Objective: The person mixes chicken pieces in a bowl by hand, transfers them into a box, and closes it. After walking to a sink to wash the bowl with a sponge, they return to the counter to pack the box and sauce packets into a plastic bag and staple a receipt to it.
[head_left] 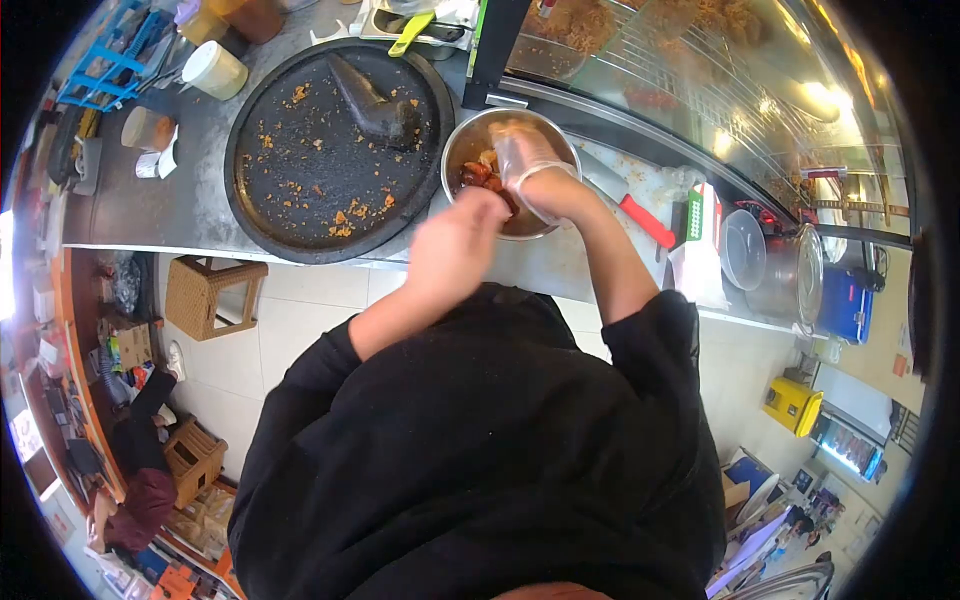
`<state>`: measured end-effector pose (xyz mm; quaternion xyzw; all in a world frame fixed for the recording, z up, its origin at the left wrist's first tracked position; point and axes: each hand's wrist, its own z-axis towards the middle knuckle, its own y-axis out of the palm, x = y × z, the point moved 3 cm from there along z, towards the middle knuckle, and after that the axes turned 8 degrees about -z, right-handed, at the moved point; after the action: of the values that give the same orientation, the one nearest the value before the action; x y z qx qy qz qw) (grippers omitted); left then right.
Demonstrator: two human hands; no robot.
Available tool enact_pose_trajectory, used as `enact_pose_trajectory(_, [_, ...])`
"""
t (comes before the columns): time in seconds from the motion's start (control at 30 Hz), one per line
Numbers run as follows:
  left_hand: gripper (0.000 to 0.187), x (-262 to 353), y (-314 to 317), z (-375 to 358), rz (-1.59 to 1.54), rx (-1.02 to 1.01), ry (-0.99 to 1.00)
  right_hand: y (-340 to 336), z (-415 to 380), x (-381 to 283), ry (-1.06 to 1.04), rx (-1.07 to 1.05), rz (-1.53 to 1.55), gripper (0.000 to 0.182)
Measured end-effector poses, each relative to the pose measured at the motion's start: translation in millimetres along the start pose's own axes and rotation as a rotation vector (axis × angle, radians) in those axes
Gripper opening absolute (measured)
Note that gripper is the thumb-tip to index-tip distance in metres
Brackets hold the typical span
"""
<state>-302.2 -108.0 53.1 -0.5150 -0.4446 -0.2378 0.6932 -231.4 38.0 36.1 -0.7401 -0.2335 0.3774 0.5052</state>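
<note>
A metal bowl (453, 180) stands at the counter's near edge, with reddish-brown glazed pieces of food (481, 176) inside. My right hand (528, 162) wears a clear plastic glove and reaches into the bowl; its fingers look stretched out toward the far wall, beside the food. My left hand (458, 243) is bare. Its fingers curl over the bowl's near left rim and appear closed on it, though the contact is partly hidden. Left of the bowl lies a round black stone mortar (290, 175) scattered with crumbs, and a dark pestle (372, 106) rests on it.
A red-handled knife (648, 220) lies right of the bowl, near a tissue box (703, 215) and a clear plastic tub (743, 250). A glass display case (650, 75) with fried food stands behind. A white cup (214, 70) and blue rack (105, 65) are at the left.
</note>
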Motion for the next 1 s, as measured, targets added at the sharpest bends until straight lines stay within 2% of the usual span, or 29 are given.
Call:
enact_pose_trajectory(0.03, [0.015,-6.9,-10.3,0.7,0.024,0.041,-0.119,15.0,9.3,4.5,-0.093,-0.064,-0.087,0.047])
enact_pose_trajectory(0.07, [0.016,-14.9,-21.7,1.8,0.047,0.084,-0.238,37.0,14.1,11.2,-0.092,-0.13,-0.088,0.047])
enact_pose_trajectory(0.1, [0.019,-42.2,-17.7,-4.0,0.062,0.071,-0.166,59.0,18.6,17.7,-0.09,-0.195,-0.089,0.048])
enact_pose_trajectory(0.17, [0.019,-60.1,-5.0,-9.6,-0.195,-0.048,-0.341,63.5,13.8,1.0,-0.008,-0.353,-0.108,0.05])
enact_pose_trajectory(0.2, [0.019,-68.2,1.8,-12.2,-0.325,-0.105,-0.427,66.4,15.0,0.3,0.006,-0.347,-0.134,0.051])
enact_pose_trajectory(0.27, [0.022,-98.7,22.9,-6.0,-0.265,-0.202,-0.334,72.3,17.4,-0.9,0.032,-0.338,-0.185,0.053])
enact_pose_trajectory(0.3, [0.023,-118.5,36.7,-1.9,-0.246,-0.218,-0.264,104.8,35.8,21.5,0.02,-0.299,-0.182,0.053])
enact_pose_trajectory(0.4, [0.027,-129.9,47.8,1.2,-0.373,-0.163,-0.11,119.6,47.6,37.9,0.0,-0.077,-0.182,0.05])
enact_pose_trajectory(0.43, [0.028,-132.2,48.3,2.1,-0.4,-0.146,-0.093,120.7,58.5,44.2,0.032,-0.133,-0.151,0.049])
enact_pose_trajectory(0.5, [0.031,-139.9,51.2,3.7,-0.414,-0.134,-0.084,101.2,51.3,55.1,-0.111,-0.141,-0.188,0.049])
enact_pose_trajectory(0.53, [0.032,-134.3,48.8,4.7,-0.468,-0.121,-0.171,83.1,44.7,53.9,-0.183,-0.142,-0.206,0.05])
enact_pose_trajectory(0.57, [0.033,-128.3,46.1,5.5,-0.523,-0.103,-0.257,78.1,45.2,59.8,-0.121,-0.228,-0.193,0.049])
enact_pose_trajectory(0.63, [0.035,-81.1,26.0,6.1,-0.757,-0.045,-0.587,84.3,43.2,61.9,-0.123,-0.286,-0.215,0.048])
enact_pose_trajectory(0.7, [0.037,-102.1,39.7,2.9,-0.594,-0.103,-0.296,102.2,41.1,49.1,-0.179,-0.223,-0.256,0.043])
enact_pose_trajectory(0.77, [0.038,-98.3,39.3,4.1,-0.616,-0.102,-0.296,103.9,37.6,29.7,-0.159,-0.16,-0.259,0.039])
enact_pose_trajectory(0.83, [0.038,-65.6,26.3,4.6,-0.819,-0.049,-0.593,111.0,40.8,32.9,-0.057,-0.197,-0.079,0.037])
enact_pose_trajectory(0.87, [0.039,-64.9,28.3,3.0,-0.825,-0.049,-0.589,108.0,38.5,36.2,0.012,-0.237,0.039,0.037])
enact_pose_trajectory(0.93, [0.039,-66.1,32.4,4.2,-0.844,-0.049,-0.572,82.1,35.0,34.1,-0.058,-0.253,0.086,0.037])
enact_pose_trajectory(1.0, [0.038,-68.3,33.4,3.9,-0.855,-0.059,-0.569,62.2,28.4,40.7,-0.338,-0.221,-0.05,0.037])
